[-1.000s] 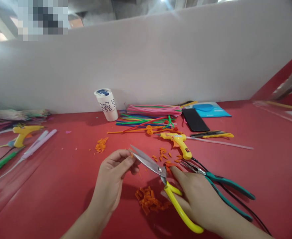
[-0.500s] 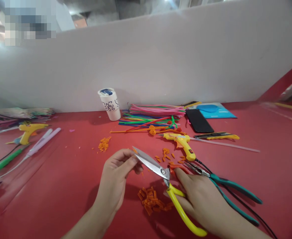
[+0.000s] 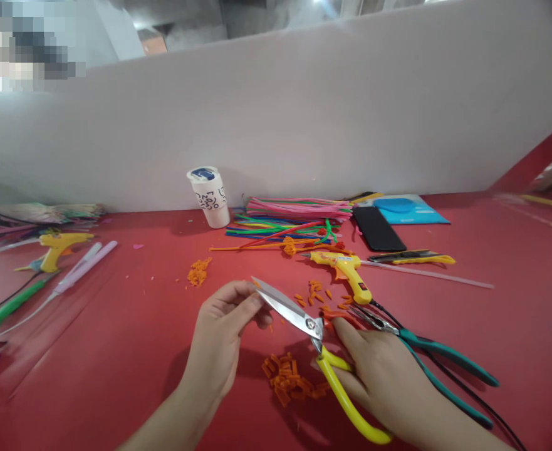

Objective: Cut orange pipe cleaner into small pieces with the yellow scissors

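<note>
My right hand grips the yellow handles of a pair of scissors, whose steel blades point up and left. My left hand is pinched by the blade tips, thumb and forefinger closed on a tiny orange piece that I can barely make out. Below the blades lies a pile of short orange cut bits on the red table. More orange bits are scattered beyond the blades.
Green-handled pliers and a yellow glue gun with its black cord lie right of my right hand. Coloured pipe cleaners, a white cup, a black phone and a utility knife sit behind. Another glue gun lies left.
The view has shifted slightly; both hands keep the same pose, with the scissors and pinched piece held as before.
</note>
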Action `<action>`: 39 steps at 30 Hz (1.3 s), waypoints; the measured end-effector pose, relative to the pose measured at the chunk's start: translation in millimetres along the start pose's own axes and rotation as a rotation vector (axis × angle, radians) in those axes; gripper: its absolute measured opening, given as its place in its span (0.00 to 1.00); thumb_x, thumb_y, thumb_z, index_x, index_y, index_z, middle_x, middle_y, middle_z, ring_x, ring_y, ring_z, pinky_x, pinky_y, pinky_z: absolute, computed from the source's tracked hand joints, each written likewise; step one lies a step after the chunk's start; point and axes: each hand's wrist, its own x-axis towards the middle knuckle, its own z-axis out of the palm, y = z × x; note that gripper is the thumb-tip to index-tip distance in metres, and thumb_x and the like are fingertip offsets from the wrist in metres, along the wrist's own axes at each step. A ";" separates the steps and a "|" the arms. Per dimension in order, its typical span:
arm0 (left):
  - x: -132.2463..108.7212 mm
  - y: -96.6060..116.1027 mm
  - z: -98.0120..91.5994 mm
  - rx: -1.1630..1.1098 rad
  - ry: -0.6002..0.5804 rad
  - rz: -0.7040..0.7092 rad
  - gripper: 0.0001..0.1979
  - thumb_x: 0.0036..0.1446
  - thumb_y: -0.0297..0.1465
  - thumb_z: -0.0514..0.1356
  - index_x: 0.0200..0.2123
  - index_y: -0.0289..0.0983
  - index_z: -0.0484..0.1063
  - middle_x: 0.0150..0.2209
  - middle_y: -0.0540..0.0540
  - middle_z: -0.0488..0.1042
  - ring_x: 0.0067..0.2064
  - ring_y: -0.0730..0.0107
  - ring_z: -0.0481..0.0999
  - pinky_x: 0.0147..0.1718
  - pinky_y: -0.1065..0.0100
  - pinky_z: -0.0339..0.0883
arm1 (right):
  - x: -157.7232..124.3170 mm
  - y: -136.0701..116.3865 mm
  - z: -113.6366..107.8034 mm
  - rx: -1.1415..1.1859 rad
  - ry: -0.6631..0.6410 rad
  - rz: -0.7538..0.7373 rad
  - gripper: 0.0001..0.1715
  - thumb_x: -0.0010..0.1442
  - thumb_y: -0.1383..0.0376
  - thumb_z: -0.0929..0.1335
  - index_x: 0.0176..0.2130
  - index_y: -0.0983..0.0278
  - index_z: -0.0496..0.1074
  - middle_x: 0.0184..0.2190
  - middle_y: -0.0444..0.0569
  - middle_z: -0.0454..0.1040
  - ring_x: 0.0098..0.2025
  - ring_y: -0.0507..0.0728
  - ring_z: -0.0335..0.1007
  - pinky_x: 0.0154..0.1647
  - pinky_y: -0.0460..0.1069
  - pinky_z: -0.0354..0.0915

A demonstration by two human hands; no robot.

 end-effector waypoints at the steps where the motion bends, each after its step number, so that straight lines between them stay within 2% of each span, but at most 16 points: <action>1: -0.1 0.2 0.4 -0.001 0.001 0.001 0.02 0.46 0.25 0.60 0.24 0.34 0.71 0.21 0.52 0.71 0.21 0.80 0.68 0.23 0.77 0.63 | -0.2 0.2 0.4 -0.001 -0.001 0.000 0.13 0.56 0.56 0.58 0.34 0.64 0.58 0.13 0.41 0.66 0.14 0.55 0.63 0.17 0.47 0.41; 8: 2.1 0.9 1.9 -0.007 0.000 -0.003 0.02 0.47 0.25 0.60 0.23 0.34 0.70 0.21 0.52 0.71 0.21 0.80 0.68 0.23 0.77 0.63 | -0.5 -0.4 -0.2 -0.013 -0.023 0.000 0.13 0.56 0.56 0.59 0.33 0.63 0.57 0.13 0.42 0.66 0.14 0.56 0.63 0.17 0.48 0.40; 15: 0.8 0.7 1.1 -0.013 0.004 -0.006 0.01 0.46 0.25 0.60 0.23 0.34 0.70 0.21 0.52 0.71 0.21 0.80 0.68 0.22 0.77 0.63 | -1.1 -0.6 0.7 -0.044 0.024 -0.012 0.14 0.57 0.55 0.58 0.32 0.63 0.58 0.12 0.42 0.66 0.13 0.56 0.63 0.16 0.48 0.40; 23: 2.9 1.4 0.2 0.014 -0.005 -0.003 0.02 0.47 0.25 0.60 0.24 0.34 0.70 0.22 0.52 0.72 0.21 0.81 0.68 0.23 0.78 0.62 | -0.4 1.2 1.9 0.035 -0.006 0.036 0.13 0.54 0.55 0.61 0.28 0.62 0.58 0.12 0.43 0.66 0.13 0.55 0.61 0.16 0.47 0.40; 25: 2.7 1.2 0.2 0.024 -0.016 -0.011 0.02 0.47 0.26 0.59 0.24 0.34 0.69 0.22 0.52 0.72 0.22 0.80 0.68 0.23 0.77 0.62 | 2.1 -0.1 -0.4 0.162 -0.065 0.121 0.13 0.54 0.55 0.61 0.25 0.61 0.57 0.13 0.42 0.64 0.14 0.53 0.59 0.16 0.46 0.41; 27: 0.7 -0.5 1.1 0.055 -0.074 -0.055 0.03 0.48 0.26 0.59 0.24 0.34 0.69 0.22 0.51 0.72 0.22 0.80 0.69 0.24 0.77 0.63 | 5.9 -3.3 -4.9 0.399 -0.134 0.253 0.14 0.53 0.56 0.62 0.23 0.61 0.55 0.14 0.40 0.62 0.15 0.50 0.55 0.16 0.45 0.44; 30: -5.0 -6.8 4.9 0.081 -0.231 -0.211 0.03 0.48 0.27 0.59 0.24 0.33 0.69 0.21 0.49 0.73 0.21 0.78 0.70 0.23 0.75 0.63 | 12.1 -10.1 -14.6 0.854 -0.159 0.428 0.13 0.51 0.58 0.62 0.22 0.61 0.55 0.16 0.39 0.58 0.18 0.48 0.53 0.17 0.43 0.48; 33: -11.0 -15.0 10.4 0.069 -0.358 -0.370 0.04 0.46 0.28 0.60 0.26 0.33 0.69 0.21 0.48 0.73 0.20 0.76 0.70 0.21 0.74 0.63 | 15.3 -14.8 -23.4 1.219 -0.166 0.520 0.10 0.50 0.58 0.62 0.26 0.63 0.59 0.16 0.37 0.57 0.16 0.46 0.51 0.15 0.42 0.50; 36: -14.9 -20.4 14.9 0.104 -0.440 -0.451 0.05 0.45 0.29 0.61 0.24 0.32 0.70 0.20 0.47 0.72 0.19 0.76 0.70 0.21 0.75 0.62 | 14.7 -15.2 -27.6 1.378 -0.210 0.555 0.11 0.51 0.58 0.62 0.30 0.63 0.61 0.14 0.35 0.58 0.13 0.45 0.49 0.13 0.41 0.49; 39: -16.9 -23.4 17.2 0.153 -0.480 -0.493 0.06 0.45 0.30 0.61 0.23 0.32 0.71 0.20 0.48 0.72 0.19 0.78 0.69 0.20 0.76 0.61 | 12.8 -14.5 -28.0 1.407 -0.262 0.541 0.09 0.50 0.60 0.63 0.27 0.64 0.61 0.15 0.36 0.61 0.12 0.44 0.51 0.11 0.40 0.48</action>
